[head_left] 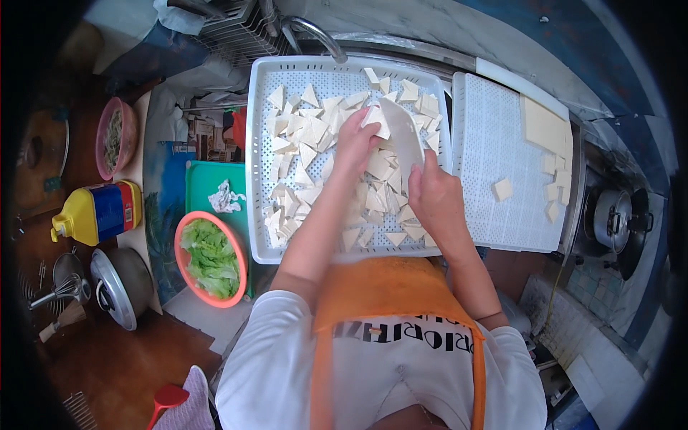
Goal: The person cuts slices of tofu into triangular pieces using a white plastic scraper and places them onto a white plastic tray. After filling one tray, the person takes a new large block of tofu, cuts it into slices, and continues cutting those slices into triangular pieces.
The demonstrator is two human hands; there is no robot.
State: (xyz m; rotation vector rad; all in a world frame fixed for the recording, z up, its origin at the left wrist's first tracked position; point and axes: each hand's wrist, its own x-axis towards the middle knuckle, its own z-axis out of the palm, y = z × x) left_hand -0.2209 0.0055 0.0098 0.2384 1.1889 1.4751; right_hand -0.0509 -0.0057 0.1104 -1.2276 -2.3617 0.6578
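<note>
Over a white perforated tray (254, 165) in front of me, my left hand (356, 143) is closed on a piece of white tofu (376, 123). A wide-bladed kitchen knife (403, 135) is gripped by its handle in my right hand (436, 192). Its pale blade points up and to the left, right beside the held piece; I cannot tell whether it is cutting into it. Many tofu triangles (308, 136) lie loosely heaped in the tray under and around both hands.
To the right, a second white tray (480, 143) bears uncut tofu slabs (545, 125) and a single square block (502, 189). A curved faucet (315, 30) overhangs the back. At left are a bowl of lettuce (213, 258), a yellow-blue jug (97, 212) and a lidded pot (122, 287).
</note>
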